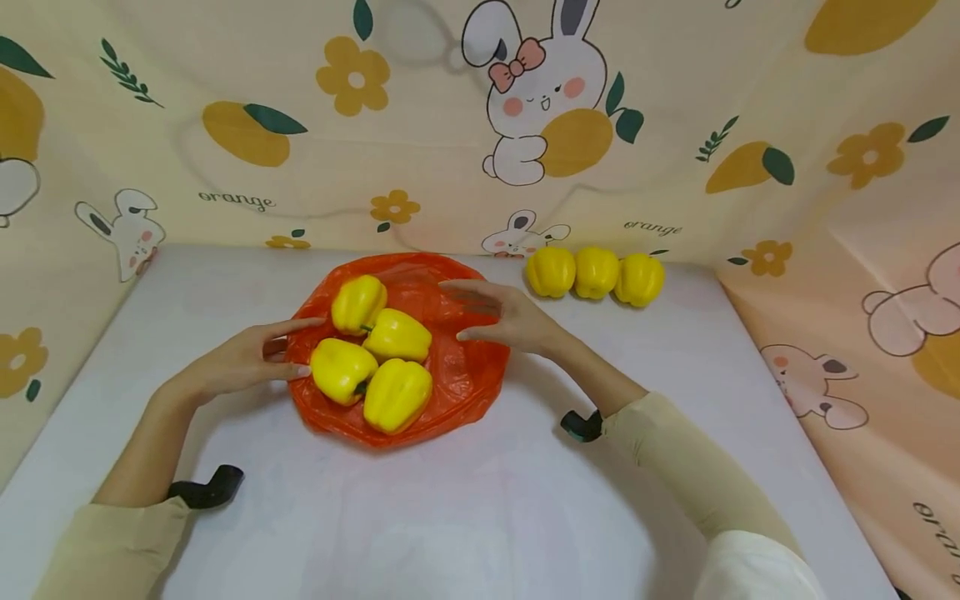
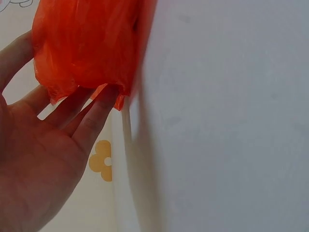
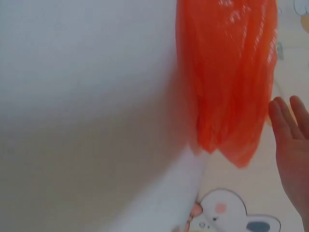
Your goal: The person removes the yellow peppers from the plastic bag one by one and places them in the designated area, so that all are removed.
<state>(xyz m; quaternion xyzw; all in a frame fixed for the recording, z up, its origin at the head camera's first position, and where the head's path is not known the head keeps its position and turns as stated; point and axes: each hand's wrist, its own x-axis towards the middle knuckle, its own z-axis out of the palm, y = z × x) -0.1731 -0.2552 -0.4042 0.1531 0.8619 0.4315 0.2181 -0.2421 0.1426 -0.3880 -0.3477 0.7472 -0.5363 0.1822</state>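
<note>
A red plastic bag [image 1: 461, 383] lies spread with its mouth up on the table, and several yellow bell peppers [image 1: 397, 396] sit inside toward its left. My left hand [image 1: 232, 358] is at the bag's left rim, its extended fingers touching the plastic. In the left wrist view, the left hand [image 2: 43, 150] has its fingertips against the bag's edge [image 2: 87, 48]. Over the right rim reaches my right hand [image 1: 517, 321], fingers straight and spread from the thumb. The right wrist view shows the right hand [image 3: 294, 154] beside the hanging bag side [image 3: 227, 72], holding nothing.
Three yellow bell peppers [image 1: 597, 272] stand in a row at the back, right of the bag. A white table [image 1: 420, 525] meets a patterned cloth backdrop [image 1: 420, 167] behind and at the sides. Black wrist mounts [image 1: 206, 487] stick out from both forearms.
</note>
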